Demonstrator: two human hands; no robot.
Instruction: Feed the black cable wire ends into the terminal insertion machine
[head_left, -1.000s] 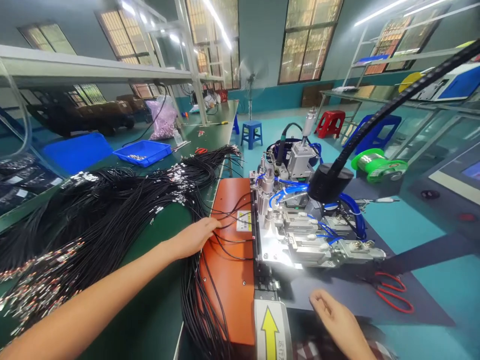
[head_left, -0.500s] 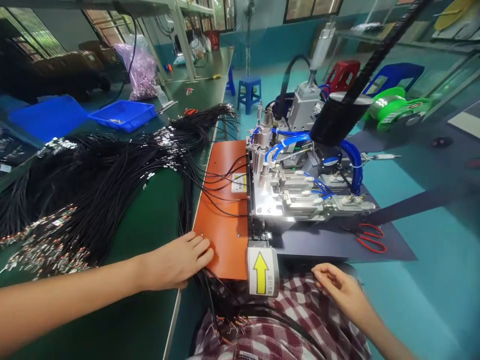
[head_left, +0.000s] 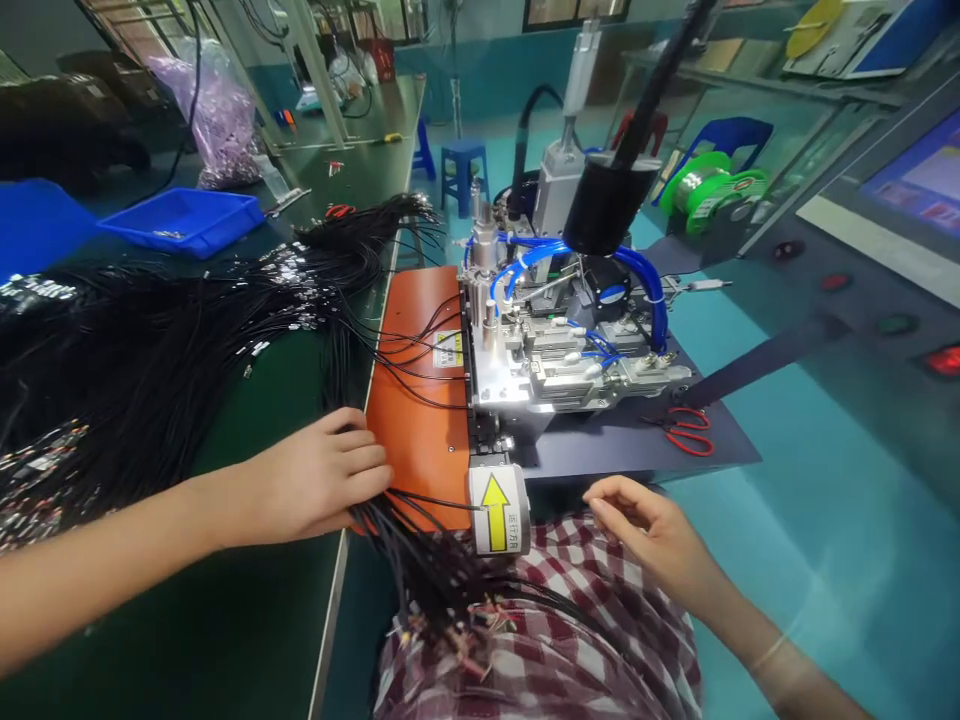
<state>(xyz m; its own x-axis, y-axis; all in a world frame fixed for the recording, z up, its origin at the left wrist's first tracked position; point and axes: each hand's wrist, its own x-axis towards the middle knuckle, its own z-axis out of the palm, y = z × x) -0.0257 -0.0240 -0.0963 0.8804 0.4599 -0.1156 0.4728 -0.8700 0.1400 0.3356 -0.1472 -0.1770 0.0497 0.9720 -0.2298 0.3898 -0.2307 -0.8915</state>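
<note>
My left hand [head_left: 326, 475] is closed round a bundle of black cables [head_left: 405, 540] at the table edge, beside the orange plate [head_left: 420, 440]. The cables' stripped coloured ends hang over my lap. My right hand [head_left: 637, 515] hovers above my lap, right of the yellow-arrow label [head_left: 499, 510]; its thumb and fingertips are pinched together, and anything between them is too small to make out. Several thin black cables cross the orange plate into the metal machine [head_left: 570, 340]. More black cables [head_left: 150, 350] lie heaped on the green table [head_left: 277, 400].
Red-handled scissors [head_left: 690, 432] lie on the machine's dark base. A blue tray [head_left: 187, 220] and a bag of pink parts [head_left: 221, 120] stand at the back left. A control panel with a red light [head_left: 943, 360] is at the right, near a green spool [head_left: 701, 190].
My left hand has moved slightly back and closed on the bundle, and more cables now hang over my lap. The view has turned right, showing more of the control panel.
</note>
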